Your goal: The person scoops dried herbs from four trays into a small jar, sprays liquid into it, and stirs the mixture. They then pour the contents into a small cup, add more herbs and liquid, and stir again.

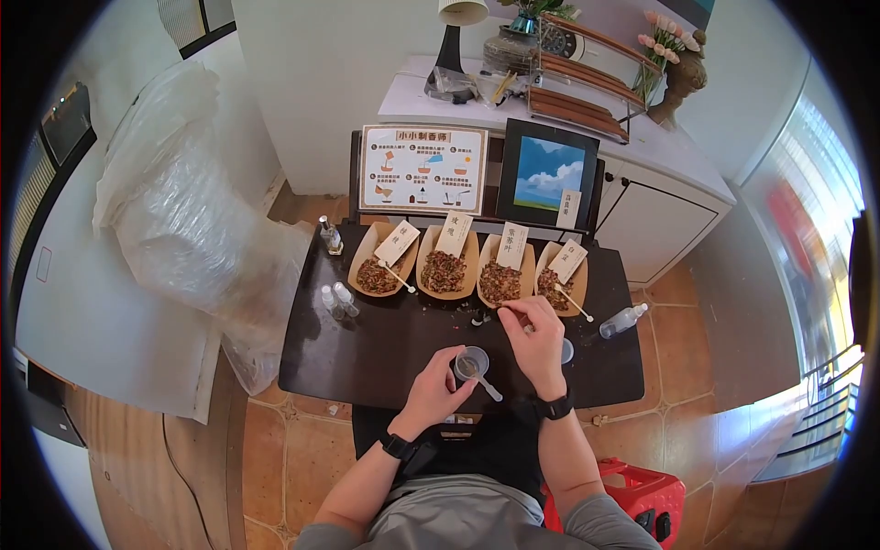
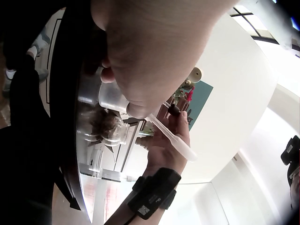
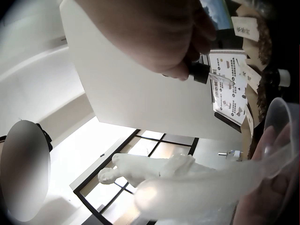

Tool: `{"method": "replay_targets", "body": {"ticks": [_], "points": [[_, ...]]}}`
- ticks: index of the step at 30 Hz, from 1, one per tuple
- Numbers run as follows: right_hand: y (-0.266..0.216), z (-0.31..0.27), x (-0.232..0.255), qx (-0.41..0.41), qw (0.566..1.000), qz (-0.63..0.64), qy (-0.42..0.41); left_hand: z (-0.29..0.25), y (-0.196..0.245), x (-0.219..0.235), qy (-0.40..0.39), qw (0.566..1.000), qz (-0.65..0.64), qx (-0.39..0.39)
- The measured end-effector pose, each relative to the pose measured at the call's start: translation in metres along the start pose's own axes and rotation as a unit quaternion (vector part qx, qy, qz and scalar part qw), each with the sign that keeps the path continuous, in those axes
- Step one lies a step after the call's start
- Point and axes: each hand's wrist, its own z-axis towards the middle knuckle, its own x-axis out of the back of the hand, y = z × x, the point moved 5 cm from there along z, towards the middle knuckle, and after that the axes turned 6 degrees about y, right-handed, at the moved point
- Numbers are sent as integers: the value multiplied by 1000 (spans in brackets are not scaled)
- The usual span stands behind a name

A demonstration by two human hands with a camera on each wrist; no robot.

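Observation:
My left hand (image 1: 431, 385) grips a small clear plastic cup (image 1: 471, 363) over the table's near side. From the cup sticks a translucent plastic stick (image 2: 180, 146) with a wider, rounded end pointing outward. My right hand (image 1: 535, 341) is raised to the right of the cup, pinching a dropper (image 3: 200, 73) by its black cap. The dropper's clear tube extends out past the fingertips in the right wrist view. A small dark bottle (image 1: 478, 319) with a pale neck stands on the table between the hands and the trays.
Several paper trays (image 1: 444, 291) of dried bits with labelled cards line the dark table (image 1: 367, 367). Small spray bottles (image 1: 339, 301) stand left, another bottle (image 1: 623, 321) right. Behind are an instruction board (image 1: 423, 168) and a framed picture (image 1: 550, 170). A clear jar (image 2: 115, 133) holds dark contents.

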Motion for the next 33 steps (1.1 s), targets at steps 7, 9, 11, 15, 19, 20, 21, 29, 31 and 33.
{"method": "replay_targets", "body": {"ticks": [7, 9, 11, 15, 19, 20, 21, 29, 31, 33], "points": [[-9, -28, 0, 7, 995, 45, -86, 0, 0, 0, -2, 1000, 2, 1], [-8, -34, -2, 17, 993, 44, -107, 0, 0, -1, -2, 1000, 3, 2], [-7, -36, -3, 29, 993, 38, -111, 0, -1, -1, -3, 1000, 1, 11], [-10, -36, -4, 18, 992, 45, -116, 1, 1, 0, -5, 1000, -1, 9], [-11, -36, -4, 23, 993, 53, -106, 1, 1, 0, 0, 1000, 0, 2], [-11, -36, -4, 31, 993, 48, -105, 1, 2, 0, 0, 1000, 2, 3], [-11, -36, -3, 39, 993, 43, -104, 1, 2, 0, 0, 1000, 2, 3], [-8, -34, -4, 12, 996, 48, -77, 1, 2, 0, 4, 1000, -1, -3], [-5, -29, -3, -1, 998, 46, -46, 1, 2, 1, 1, 1000, 3, 0], [2, -22, -1, 1, 1000, 0, 22, 0, 1, 1, -3, 1000, 6, 2]]}}
